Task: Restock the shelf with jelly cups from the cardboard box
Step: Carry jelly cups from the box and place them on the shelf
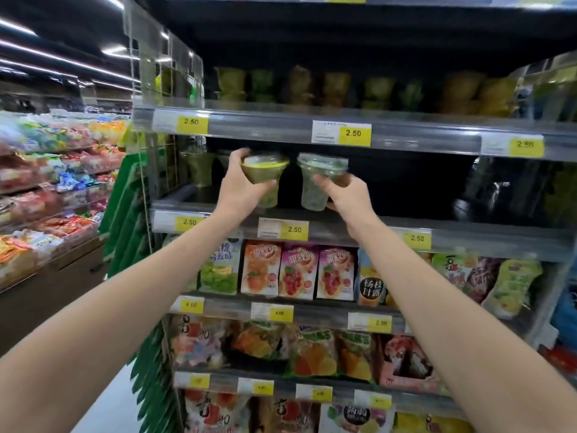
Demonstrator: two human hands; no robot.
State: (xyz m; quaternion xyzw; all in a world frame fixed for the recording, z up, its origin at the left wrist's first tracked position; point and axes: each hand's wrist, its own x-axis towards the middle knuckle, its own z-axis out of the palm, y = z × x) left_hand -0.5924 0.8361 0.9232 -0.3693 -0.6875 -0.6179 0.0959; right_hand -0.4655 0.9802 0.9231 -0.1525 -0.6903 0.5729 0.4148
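**Two jelly cups arrive at the shelf (pixel 468 237) in a dim supermarket aisle.** The left hand (pixel 240 182) curls round a tilted jelly cup (pixel 263 168) just above the shelf's front edge, left of centre. The right hand (pixel 345 192) is clamped on an upright jelly cup (pixel 317 185) just beside it, fingers wrapped round the side wall below the lid.

The cups look light: thin clear plastic with film lids, likely to dent if squeezed and perhaps slick, so the stiffer band under the rim seems the safest hold. A lower shape beneath the left hand may be a second cup, though the blur leaves that unclear.

The shelf is dark, with little headroom under the tier above, and a lone cup (pixel 199 170) stands near its left corner. Stocked cups (pixel 231 84) line the tier above and fruit pouches (pixel 299 271) fill the tiers below, with yellow price tags (pixel 354 133) along every front edge.
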